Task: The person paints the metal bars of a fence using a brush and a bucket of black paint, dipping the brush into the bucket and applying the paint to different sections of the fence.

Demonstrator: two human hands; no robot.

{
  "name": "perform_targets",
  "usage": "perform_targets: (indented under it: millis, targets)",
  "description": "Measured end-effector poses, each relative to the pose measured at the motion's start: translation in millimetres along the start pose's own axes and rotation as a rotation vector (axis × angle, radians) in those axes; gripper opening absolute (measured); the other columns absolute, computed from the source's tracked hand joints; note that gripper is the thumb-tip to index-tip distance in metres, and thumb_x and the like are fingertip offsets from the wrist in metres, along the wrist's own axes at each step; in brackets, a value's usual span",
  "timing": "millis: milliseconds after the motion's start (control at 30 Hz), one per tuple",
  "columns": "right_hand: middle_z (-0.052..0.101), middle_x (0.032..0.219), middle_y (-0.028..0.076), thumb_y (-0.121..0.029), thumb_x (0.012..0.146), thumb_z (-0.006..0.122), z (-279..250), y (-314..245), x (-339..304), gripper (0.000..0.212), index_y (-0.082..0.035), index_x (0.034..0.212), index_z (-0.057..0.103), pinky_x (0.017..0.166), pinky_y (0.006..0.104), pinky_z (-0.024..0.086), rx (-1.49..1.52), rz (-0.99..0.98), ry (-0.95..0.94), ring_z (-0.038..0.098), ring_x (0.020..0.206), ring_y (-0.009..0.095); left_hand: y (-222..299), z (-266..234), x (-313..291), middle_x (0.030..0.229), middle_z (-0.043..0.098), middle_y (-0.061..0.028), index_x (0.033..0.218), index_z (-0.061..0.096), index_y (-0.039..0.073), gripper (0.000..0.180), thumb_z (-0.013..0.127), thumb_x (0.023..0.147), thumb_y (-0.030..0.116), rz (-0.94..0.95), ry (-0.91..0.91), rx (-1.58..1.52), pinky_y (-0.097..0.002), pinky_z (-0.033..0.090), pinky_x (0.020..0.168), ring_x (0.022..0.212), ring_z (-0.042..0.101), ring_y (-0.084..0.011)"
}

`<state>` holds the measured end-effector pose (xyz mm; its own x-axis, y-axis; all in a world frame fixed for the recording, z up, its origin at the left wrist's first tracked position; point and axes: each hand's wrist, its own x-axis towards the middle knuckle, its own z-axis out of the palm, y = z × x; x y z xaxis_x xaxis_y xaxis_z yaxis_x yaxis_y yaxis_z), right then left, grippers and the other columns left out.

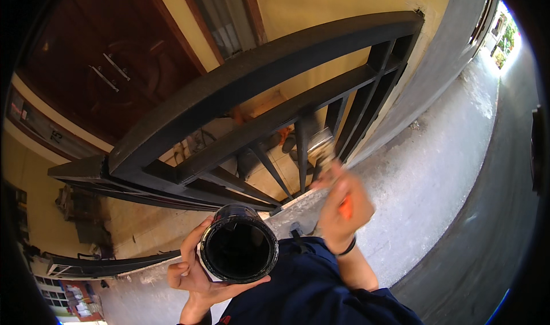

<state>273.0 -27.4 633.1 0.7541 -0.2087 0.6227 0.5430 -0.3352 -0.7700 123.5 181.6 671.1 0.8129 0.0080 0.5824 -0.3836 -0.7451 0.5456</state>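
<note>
One paint can (pixel 238 250) below the black gate (pixel 252 78), mouth tilted up toward the camera, cupped by the left hand (pixel 192 273); one brush (pixel 326 156), handle low, bristles toward the gate bars, gripped in the closed right hand (pixel 341 210).

The right hand (pixel 342 202) and the brush (pixel 323 153) it grips are smeared by motion blur against the black gate (pixel 258 78), the brush's bristle end unreadable, while the paint can (pixel 239 250) hides the left hand's (pixel 192 267) palm and its dark inside shows no level.
</note>
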Motion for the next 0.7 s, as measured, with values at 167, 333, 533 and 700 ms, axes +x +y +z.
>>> perform_targets:
  millis: [167,333,533,700]
  targets:
    - [0.08,0.082,0.014,-0.013,0.112,0.055,-15,-18,-3,0.027,0.004,0.112,0.076,0.072,0.0312,0.061,0.245,0.064,-0.244,0.078,0.068,0.021,16,-16,4,0.158,0.032,-0.0246,0.153,0.0,0.026,0.143,0.109,0.06,0.031,0.0,-0.017,-0.01,-0.049,0.063,0.11,0.141,0.055,-0.0422]
    - [0.079,0.079,0.014,-0.025,0.119,0.045,-22,48,49,0.042,0.008,0.123,0.071,0.08,0.0333,0.061,0.066,0.242,0.377,0.078,0.081,0.02,9,-13,-12,0.152,0.041,-0.0249,0.15,0.001,0.024,0.149,0.111,0.052,0.043,-0.037,0.022,0.037,-0.0501,0.059,0.114,0.136,0.058,-0.0412]
    - [0.079,0.083,0.013,-0.017,0.114,0.051,4,-4,-3,0.033,0.004,0.113,0.076,0.075,0.0329,0.06,-0.035,-0.036,-0.02,0.077,0.076,0.023,6,-20,-14,0.153,0.04,-0.0255,0.153,0.0,0.027,0.151,0.111,0.052,0.043,-0.042,0.044,0.032,-0.053,0.058,0.113,0.136,0.058,-0.0421]
    - [0.078,0.079,0.014,-0.011,0.11,0.05,6,-40,-11,0.031,0.003,0.099,0.075,0.066,0.0343,0.06,0.125,-0.233,-0.322,0.077,0.071,0.027,8,-33,-13,0.152,0.042,-0.0255,0.155,0.002,0.029,0.15,0.111,0.053,0.045,-0.026,0.112,0.08,-0.0546,0.057,0.114,0.134,0.059,-0.0417]
